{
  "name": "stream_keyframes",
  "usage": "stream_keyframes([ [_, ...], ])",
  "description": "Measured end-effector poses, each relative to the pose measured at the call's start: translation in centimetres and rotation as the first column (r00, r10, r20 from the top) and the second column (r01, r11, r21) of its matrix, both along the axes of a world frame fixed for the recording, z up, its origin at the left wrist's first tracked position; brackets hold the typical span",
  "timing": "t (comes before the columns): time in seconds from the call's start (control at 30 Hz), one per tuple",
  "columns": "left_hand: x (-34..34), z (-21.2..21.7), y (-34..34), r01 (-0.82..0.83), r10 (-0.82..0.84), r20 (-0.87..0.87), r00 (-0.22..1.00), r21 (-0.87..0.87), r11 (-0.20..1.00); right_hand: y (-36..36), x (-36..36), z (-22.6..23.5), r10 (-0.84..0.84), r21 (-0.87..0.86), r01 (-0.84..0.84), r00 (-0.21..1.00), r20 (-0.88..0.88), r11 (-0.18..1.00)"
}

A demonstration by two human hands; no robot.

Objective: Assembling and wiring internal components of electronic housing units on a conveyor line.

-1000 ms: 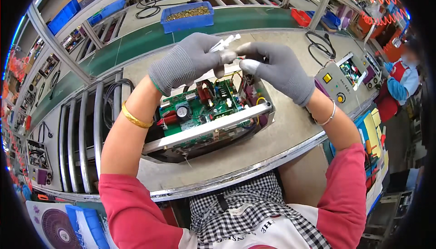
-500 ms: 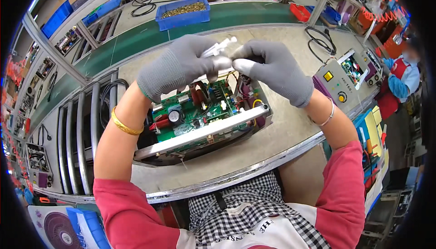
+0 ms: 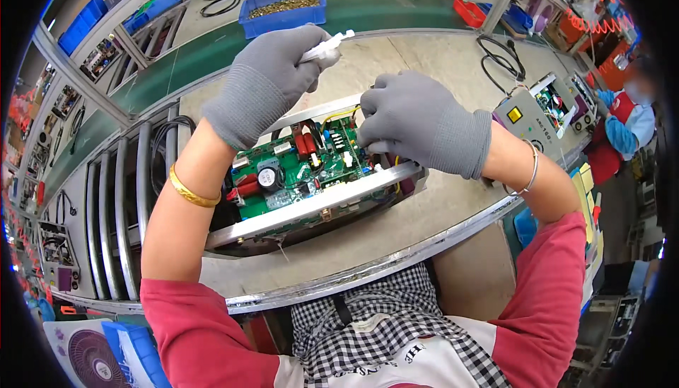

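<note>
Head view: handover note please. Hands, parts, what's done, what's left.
Left hand: gloved, raised above the bench, gripping a small white tube.
Right hand: gloved, fingertips down on the right end of the green circuit board.
Board sits in an open metal case on the bench.
Done: cannot tell from the board.
Left: probably whatever the tube is for, at the spot under the right hand.

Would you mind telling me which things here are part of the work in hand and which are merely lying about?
In hand:
- left hand, gripping a white tube
- right hand, fingers down on the green circuit board
- metal housing holding the board

Lying about:
- blue bin of small parts
- black cable
- grey test box
- red tray
</note>
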State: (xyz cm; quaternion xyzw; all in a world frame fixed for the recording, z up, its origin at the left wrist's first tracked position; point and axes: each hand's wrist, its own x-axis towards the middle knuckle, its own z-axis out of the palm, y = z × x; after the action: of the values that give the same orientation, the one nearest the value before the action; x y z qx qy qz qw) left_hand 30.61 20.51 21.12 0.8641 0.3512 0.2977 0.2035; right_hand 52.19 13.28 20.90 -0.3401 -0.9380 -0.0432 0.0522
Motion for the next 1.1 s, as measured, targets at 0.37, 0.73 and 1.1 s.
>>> stream_keyframes([
  [0.37,0.2,-1.0,0.1,0.016,-0.013,-0.014,1.0,0.198,0.98,0.3,-1.4,0.7,-0.069,0.047,0.058,0.948,0.312,0.997],
  [0.73,0.2,-1.2,0.4,-0.03,0.063,-0.123,0.99,0.254,0.967,0.6,-2.1,1.5,-0.124,-0.081,0.163,0.926,0.355,0.983],
  [1.1,0.4,-0.8,-0.2,-0.002,0.032,-0.121,0.992,0.239,0.971,0.4,-4.4,2.2,-0.138,-0.025,0.176,0.843,0.519,0.984],
])
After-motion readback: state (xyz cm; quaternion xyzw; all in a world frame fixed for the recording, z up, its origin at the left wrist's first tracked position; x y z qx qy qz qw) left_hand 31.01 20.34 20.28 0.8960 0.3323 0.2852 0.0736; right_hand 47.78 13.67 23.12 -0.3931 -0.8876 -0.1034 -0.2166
